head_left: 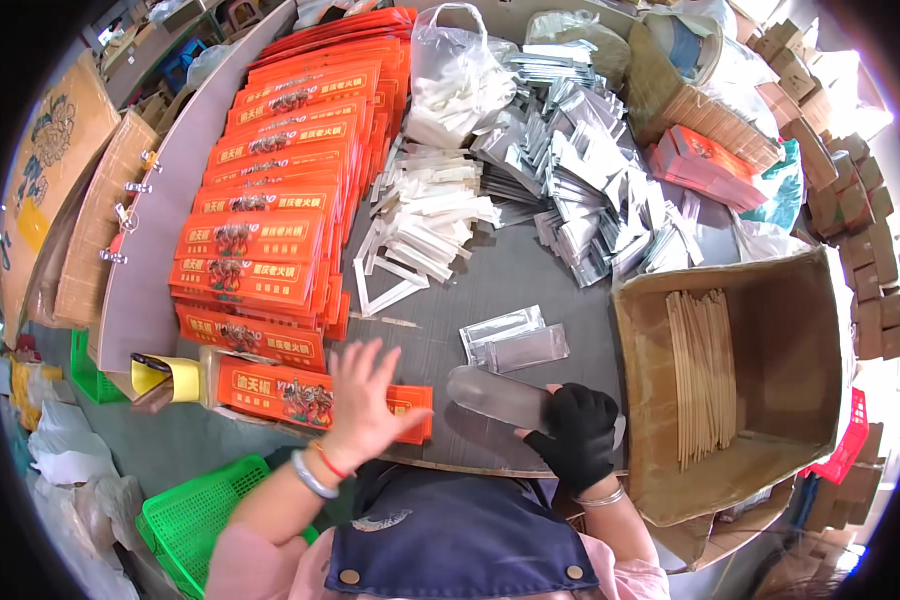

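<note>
My bare left hand (362,402), with a silver bangle and a red string at the wrist, is open over a red printed paper sleeve (270,388) near the table's front edge. Its fingers are spread; whether they touch the sleeve I cannot tell. In a black fingerless glove, my right hand (578,432) grips a flat, greyish translucent strip with a rounded end (492,394). The strip points left, toward the sleeve. Just beyond it lie two silver sachets, one plain grey-faced (526,348) and partly over the other (502,328).
Overlapping red sleeves (255,235) fill the left side. White folded paper strips (420,215) and a heap of silver sachets (580,170) lie at the back. A cardboard box (780,380) with wooden chopsticks (700,375) stands right. Below left is a green crate (195,520).
</note>
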The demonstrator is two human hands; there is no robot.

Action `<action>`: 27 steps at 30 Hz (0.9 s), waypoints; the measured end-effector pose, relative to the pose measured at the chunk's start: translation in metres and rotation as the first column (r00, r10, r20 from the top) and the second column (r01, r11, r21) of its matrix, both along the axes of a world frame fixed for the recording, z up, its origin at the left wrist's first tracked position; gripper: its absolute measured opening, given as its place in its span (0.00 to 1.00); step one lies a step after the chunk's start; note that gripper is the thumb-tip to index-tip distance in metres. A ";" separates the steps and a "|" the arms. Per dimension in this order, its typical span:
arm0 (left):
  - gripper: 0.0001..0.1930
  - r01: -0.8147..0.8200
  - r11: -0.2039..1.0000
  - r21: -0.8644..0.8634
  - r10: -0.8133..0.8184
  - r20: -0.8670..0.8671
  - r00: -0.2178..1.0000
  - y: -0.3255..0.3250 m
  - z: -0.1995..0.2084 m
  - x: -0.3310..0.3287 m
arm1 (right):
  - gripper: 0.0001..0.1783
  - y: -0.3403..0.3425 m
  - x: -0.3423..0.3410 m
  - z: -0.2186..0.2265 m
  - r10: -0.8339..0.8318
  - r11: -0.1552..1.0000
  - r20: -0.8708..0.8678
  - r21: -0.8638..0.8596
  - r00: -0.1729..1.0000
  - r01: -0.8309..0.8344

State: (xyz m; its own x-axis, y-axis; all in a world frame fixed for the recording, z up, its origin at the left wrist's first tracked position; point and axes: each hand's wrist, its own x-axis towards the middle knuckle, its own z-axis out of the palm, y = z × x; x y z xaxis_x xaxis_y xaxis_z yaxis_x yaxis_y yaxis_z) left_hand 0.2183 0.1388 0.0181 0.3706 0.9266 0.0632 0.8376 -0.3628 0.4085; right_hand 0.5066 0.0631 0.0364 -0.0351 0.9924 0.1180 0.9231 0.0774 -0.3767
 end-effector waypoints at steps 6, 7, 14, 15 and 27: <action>0.46 -0.085 0.989 -0.119 0.105 0.173 0.979 -0.011 -0.028 0.000 | 0.35 -0.001 -0.001 0.013 0.121 0.983 0.051 -0.144 0.991 -0.112; 0.47 -0.075 0.986 -0.150 0.102 0.177 0.979 -0.010 -0.026 -0.001 | 0.35 0.000 -0.002 0.009 0.122 0.983 0.051 -0.144 0.991 -0.114; 0.41 0.066 0.966 -0.249 -0.032 0.140 0.990 0.002 -0.020 -0.002 | 0.39 0.023 -0.065 -0.030 0.297 0.950 -0.133 -0.058 0.946 -0.306; 0.41 0.065 0.968 -0.242 -0.033 0.135 0.990 0.013 -0.023 -0.006 | 0.40 0.024 -0.070 -0.033 0.332 0.943 -0.157 0.033 0.930 -0.331; 0.05 0.087 0.994 0.063 -0.096 0.152 0.984 0.110 -0.052 0.004 | 0.19 -0.074 0.172 -0.070 -0.721 0.626 0.392 0.016 0.571 0.780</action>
